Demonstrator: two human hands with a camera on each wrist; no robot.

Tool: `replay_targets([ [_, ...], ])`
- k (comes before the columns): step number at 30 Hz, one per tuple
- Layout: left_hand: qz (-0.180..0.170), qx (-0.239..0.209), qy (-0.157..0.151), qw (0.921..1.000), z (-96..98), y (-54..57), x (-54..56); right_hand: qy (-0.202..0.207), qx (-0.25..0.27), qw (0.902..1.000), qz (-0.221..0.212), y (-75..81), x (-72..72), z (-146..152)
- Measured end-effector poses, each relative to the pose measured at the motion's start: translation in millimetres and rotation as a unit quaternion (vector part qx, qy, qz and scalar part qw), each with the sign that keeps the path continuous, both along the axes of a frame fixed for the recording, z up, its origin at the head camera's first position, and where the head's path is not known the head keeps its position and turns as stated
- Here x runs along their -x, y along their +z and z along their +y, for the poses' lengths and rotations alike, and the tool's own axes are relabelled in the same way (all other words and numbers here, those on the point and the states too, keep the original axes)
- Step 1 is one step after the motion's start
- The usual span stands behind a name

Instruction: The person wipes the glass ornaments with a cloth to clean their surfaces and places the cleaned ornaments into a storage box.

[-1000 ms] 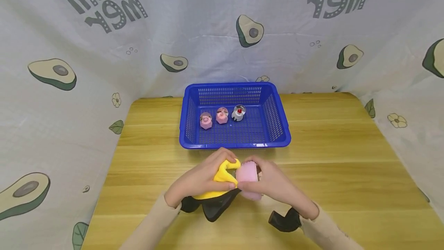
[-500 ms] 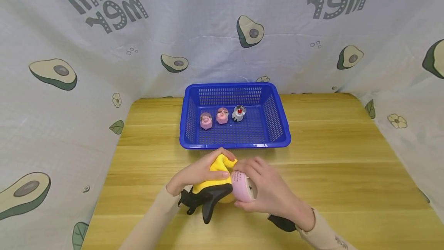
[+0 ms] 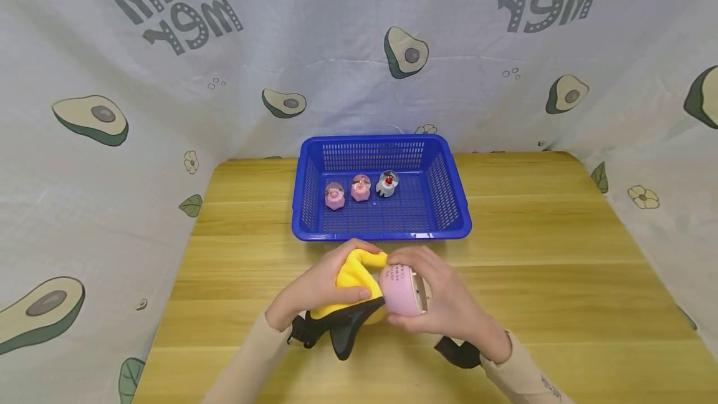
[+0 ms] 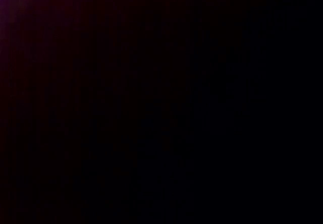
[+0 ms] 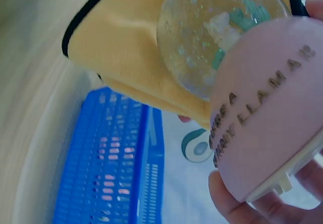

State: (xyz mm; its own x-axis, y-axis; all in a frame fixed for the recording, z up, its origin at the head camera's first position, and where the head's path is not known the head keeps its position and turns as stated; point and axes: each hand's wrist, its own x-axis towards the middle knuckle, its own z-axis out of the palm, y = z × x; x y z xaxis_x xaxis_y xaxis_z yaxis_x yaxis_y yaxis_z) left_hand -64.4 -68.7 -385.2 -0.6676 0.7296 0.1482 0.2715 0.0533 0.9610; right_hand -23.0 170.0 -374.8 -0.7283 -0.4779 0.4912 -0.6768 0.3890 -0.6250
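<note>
In the head view my left hand (image 3: 322,279) grips a yellow cloth (image 3: 353,273) with a dark edge, bunched against a snow globe. My right hand (image 3: 445,292) holds the globe's pink base (image 3: 399,290), fingers and thumb around it, tilted so its pale underside faces right. Seen from the right wrist, the clear snow globe (image 5: 202,42) contains glitter and small white and green shapes, and the yellow cloth (image 5: 126,47) lies behind and around it. Raised letters run across the pink base (image 5: 272,98). The left wrist view is almost black.
Beyond my hands stands a blue plastic basket (image 3: 381,235). Inside it are two small pink globes (image 3: 335,197) and a white one with a red detail (image 3: 387,184). A wooden table (image 3: 533,304) carries everything, with a patterned curtain (image 3: 336,48) behind.
The snow globe has turned between my hands; lettering on its pink base faces up now, unlike a second ago. My right hand has changed its hold. The cloth has shifted slightly around the globe.
</note>
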Motion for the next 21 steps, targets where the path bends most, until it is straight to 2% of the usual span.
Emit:
replay_targets([
  [6, 0.071, 0.014, 0.024, 0.9971, 0.5, 8.6, -6.9, -0.018, 0.059, 0.9938, -0.093, 0.7, -2.9, 2.3],
  [11, 0.117, 0.012, 0.053, 0.9917, 1.1, 12.0, -11.8, -0.022, 0.118, 0.9803, -0.157, 3.2, -2.7, 2.6],
  [14, 0.142, 0.003, 0.067, 0.9876, 1.1, 12.8, -14.0, -0.023, 0.148, 0.9687, -0.198, 4.7, -1.9, 2.1],
  [21, 0.215, -0.016, 0.071, 0.9739, -0.5, 11.8, -14.2, -0.025, 0.186, 0.9302, -0.316, 4.0, 4.5, 0.4],
])
